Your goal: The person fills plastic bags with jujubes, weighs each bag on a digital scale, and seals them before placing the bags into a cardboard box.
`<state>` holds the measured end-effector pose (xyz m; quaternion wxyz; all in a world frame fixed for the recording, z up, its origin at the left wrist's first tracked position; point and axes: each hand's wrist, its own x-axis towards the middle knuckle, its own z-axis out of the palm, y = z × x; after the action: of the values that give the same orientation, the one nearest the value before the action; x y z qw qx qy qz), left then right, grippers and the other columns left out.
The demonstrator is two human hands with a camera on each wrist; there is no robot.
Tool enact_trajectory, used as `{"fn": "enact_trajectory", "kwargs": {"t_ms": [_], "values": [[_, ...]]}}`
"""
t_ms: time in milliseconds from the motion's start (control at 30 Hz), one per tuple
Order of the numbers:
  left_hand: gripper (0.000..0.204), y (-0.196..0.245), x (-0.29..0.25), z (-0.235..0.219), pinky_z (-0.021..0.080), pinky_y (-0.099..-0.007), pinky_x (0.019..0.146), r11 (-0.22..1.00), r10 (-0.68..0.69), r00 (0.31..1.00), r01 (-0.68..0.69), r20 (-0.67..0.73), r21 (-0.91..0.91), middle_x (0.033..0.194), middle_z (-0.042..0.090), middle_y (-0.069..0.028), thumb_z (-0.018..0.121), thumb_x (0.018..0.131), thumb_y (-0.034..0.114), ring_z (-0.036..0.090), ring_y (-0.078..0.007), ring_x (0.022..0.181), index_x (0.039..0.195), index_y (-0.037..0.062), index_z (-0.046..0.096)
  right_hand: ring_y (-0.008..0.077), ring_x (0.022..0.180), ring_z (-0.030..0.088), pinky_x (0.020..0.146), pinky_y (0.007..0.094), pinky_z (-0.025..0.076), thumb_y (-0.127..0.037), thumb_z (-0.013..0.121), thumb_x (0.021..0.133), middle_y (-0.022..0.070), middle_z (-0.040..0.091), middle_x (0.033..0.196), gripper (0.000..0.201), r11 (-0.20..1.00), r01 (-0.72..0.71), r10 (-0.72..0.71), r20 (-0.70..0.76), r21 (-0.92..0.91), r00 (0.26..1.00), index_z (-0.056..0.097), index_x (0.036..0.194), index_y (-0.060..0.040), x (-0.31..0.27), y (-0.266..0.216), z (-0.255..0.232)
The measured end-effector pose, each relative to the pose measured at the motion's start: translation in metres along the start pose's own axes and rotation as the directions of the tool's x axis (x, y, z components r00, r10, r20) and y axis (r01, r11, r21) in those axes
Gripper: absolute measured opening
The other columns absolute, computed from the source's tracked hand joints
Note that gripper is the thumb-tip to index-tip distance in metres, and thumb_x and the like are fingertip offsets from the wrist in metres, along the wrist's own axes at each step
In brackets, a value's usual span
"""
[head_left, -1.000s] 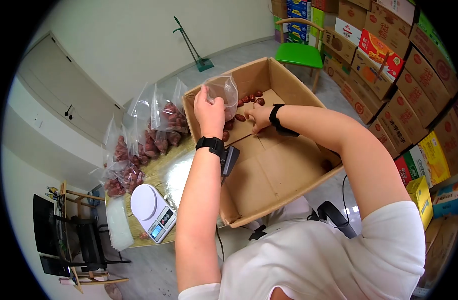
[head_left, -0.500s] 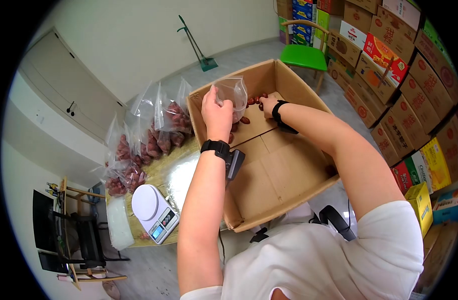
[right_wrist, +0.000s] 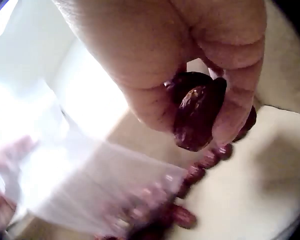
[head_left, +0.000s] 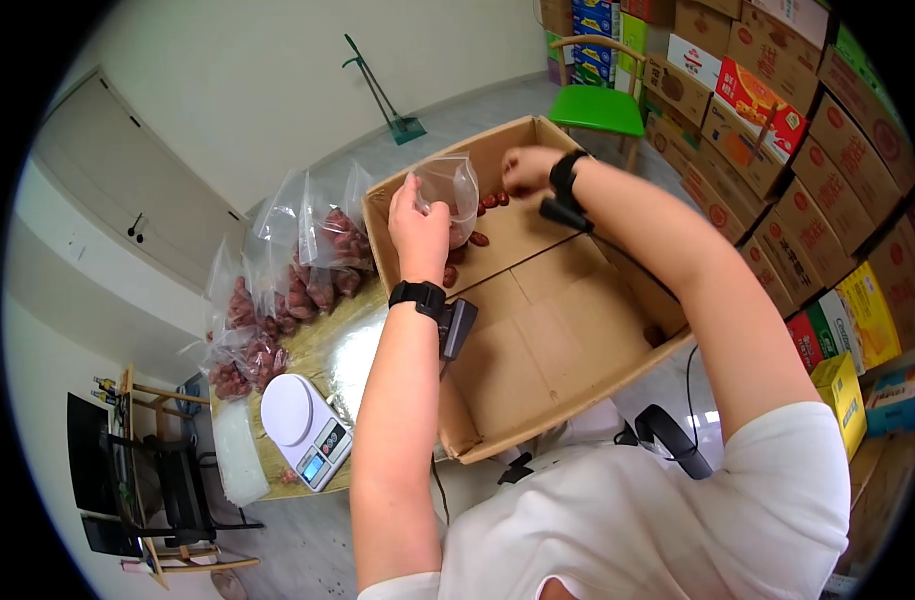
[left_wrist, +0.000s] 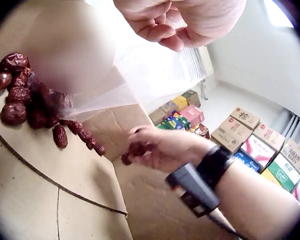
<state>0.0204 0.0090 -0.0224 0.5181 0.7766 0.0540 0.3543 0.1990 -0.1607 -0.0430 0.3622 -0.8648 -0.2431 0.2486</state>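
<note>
My left hand (head_left: 420, 232) grips the rim of a clear plastic bag (head_left: 461, 198), held upright inside a cardboard box (head_left: 552, 385) near its left wall. In the right wrist view, dark red dried dates (right_wrist: 197, 120) are pinched between thumb and fingers of my right hand (right_wrist: 210, 55). That hand is raised over the far part of the box, to the right of the bag's mouth. Loose dates (left_wrist: 61, 136) lie on the box floor below and beside the bag, some in a row towards the far wall. The film partly veils several of them.
Several filled bags of dates (head_left: 322, 285) stand on the table left of the box. A white kitchen scale (head_left: 289, 405) and a stack of clear bags (head_left: 239, 455) lie nearer. Beyond the box is a green chair (head_left: 597, 110); stacked cartons (head_left: 752, 130) line the right.
My right hand has gone from the dates beside the bag to the far end of their row, and has now lifted with dates in its fingers. The left hand keeps holding the bag.
</note>
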Motion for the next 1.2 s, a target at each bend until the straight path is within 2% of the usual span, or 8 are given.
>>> {"fn": "enact_trajectory", "kwargs": {"t_ms": [133,267,667,733,800,867,967,1200], "values": [[0.048,-0.007,0.002,0.002,0.044,-0.0319,0.083,0.997,0.062,0.998,-0.062,0.002,0.049,0.110,0.057,-0.0145,0.054,0.070,0.004,0.056,-0.0266,0.096,0.118,-0.0035,0.053,0.0148,0.073,0.058,0.063,0.0250,0.050,-0.008,0.058,0.083,0.0065,0.056,0.079,0.026,0.688,0.184,-0.276,0.018,0.702,0.961,0.047,0.106,-0.0043,-0.066,-0.092,-0.044],[0.050,-0.005,0.001,0.002,0.044,-0.0326,0.084,0.993,0.053,0.998,-0.055,0.021,0.106,0.110,0.056,-0.0160,0.054,0.070,0.005,0.056,-0.0276,0.098,0.118,-0.0043,0.052,0.0145,0.080,0.057,0.073,0.0243,0.049,-0.010,0.056,0.087,0.0055,0.056,0.083,0.023,0.591,0.202,-0.493,0.151,0.781,0.857,0.047,0.108,-0.0045,-0.081,-0.125,-0.036],[0.053,-0.016,0.002,0.001,0.045,-0.0274,0.067,0.994,0.082,0.997,-0.082,0.002,0.078,0.112,0.054,-0.0148,0.053,0.071,0.002,0.053,-0.0176,0.071,0.123,-0.0071,0.046,0.0177,0.061,0.061,0.048,0.0248,0.049,-0.016,0.057,0.082,0.0074,0.061,0.081,0.023,0.916,-0.035,0.026,0.028,0.400,0.999,0.057,0.101,-0.0031,0.039,-0.030,-0.030],[0.055,-0.013,0.004,-0.001,0.046,-0.0241,0.054,0.993,0.099,0.995,-0.100,0.005,0.071,0.114,0.054,-0.0138,0.051,0.072,-0.001,0.052,-0.0109,0.059,0.126,-0.0079,0.042,0.0186,0.056,0.059,0.046,0.0293,0.047,-0.016,0.061,0.074,0.0101,0.063,0.082,0.026,0.764,-0.003,0.009,0.005,-0.645,1.000,0.060,0.097,-0.0051,0.001,-0.052,-0.010],[0.051,-0.005,0.001,-0.002,0.044,-0.0317,0.077,0.998,0.023,0.998,-0.020,-0.056,0.064,0.108,0.055,-0.0163,0.053,0.068,0.004,0.054,-0.0236,0.079,0.118,-0.0078,0.049,0.0228,0.068,0.063,0.058,0.0351,0.051,-0.019,0.065,0.068,0.0130,0.064,0.090,0.031,0.876,-0.027,0.056,0.045,-0.482,0.997,0.063,0.096,-0.0079,0.009,-0.028,0.006],[0.054,-0.005,0.002,-0.005,0.046,-0.0226,0.055,0.991,0.103,0.993,-0.098,-0.059,0.092,0.106,0.054,-0.0109,0.050,0.073,-0.001,0.051,-0.0108,0.060,0.126,-0.0086,0.042,0.0251,0.088,0.063,0.074,0.0366,0.050,-0.023,0.068,0.068,0.0125,0.065,0.099,0.036,0.715,-0.048,-0.061,-0.131,-0.697,0.990,0.062,0.102,-0.0112,0.028,0.004,0.029],[0.053,0.023,-0.006,-0.007,0.045,-0.0270,0.072,0.999,0.049,0.994,-0.049,-0.095,0.011,0.115,0.051,-0.0136,0.051,0.070,0.001,0.051,-0.0164,0.073,0.122,-0.0077,0.046,0.0340,0.116,0.046,0.096,0.0388,0.041,-0.026,0.069,0.071,0.0183,0.046,0.127,0.057,0.843,-0.245,0.119,-0.278,-0.479,0.953,0.048,0.123,-0.0139,0.013,0.002,0.052],[0.054,0.026,-0.007,-0.009,0.044,-0.0242,0.068,0.999,0.030,0.995,-0.031,-0.099,-0.008,0.112,0.049,-0.0101,0.051,0.072,-0.001,0.049,-0.0127,0.071,0.125,-0.0076,0.044,0.0371,0.110,0.048,0.092,0.0426,0.042,-0.032,0.064,0.078,0.0218,0.044,0.119,0.049,0.903,-0.065,-0.093,-0.340,-0.424,0.936,0.048,0.121,-0.0136,0.014,0.005,0.090]]}}
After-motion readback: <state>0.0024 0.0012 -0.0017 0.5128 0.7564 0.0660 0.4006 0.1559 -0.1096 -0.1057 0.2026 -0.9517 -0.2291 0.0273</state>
